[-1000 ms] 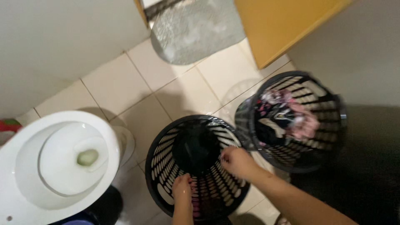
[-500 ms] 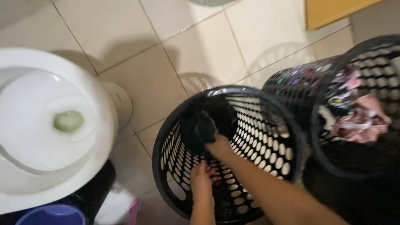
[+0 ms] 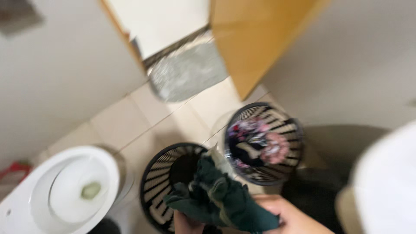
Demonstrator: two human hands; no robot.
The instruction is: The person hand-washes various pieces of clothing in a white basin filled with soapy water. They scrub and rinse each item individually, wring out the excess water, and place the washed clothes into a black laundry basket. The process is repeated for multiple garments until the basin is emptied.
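Both of my hands hold a bunched dark green garment (image 3: 221,199) above a black perforated laundry basket (image 3: 161,182) on the tiled floor. My left hand (image 3: 185,224) grips the cloth from below at the frame's bottom edge. My right hand (image 3: 281,214) clutches its right side, with the forearm running off the bottom right. A second black basket (image 3: 290,143) stands just to the right, filled with pink, white and dark clothes (image 3: 260,145). The view is blurred.
A white toilet bowl (image 3: 56,190) stands at the lower left. A grey mat (image 3: 188,71) lies in the doorway beside an orange-brown door (image 3: 251,39). A pale blurred object (image 3: 385,186) fills the lower right. A white wall rises on the left.
My right hand reached into the near basket, took hold of the dark garment and lifted it out. The left hand left the rim and joined it. The camera tilted up.
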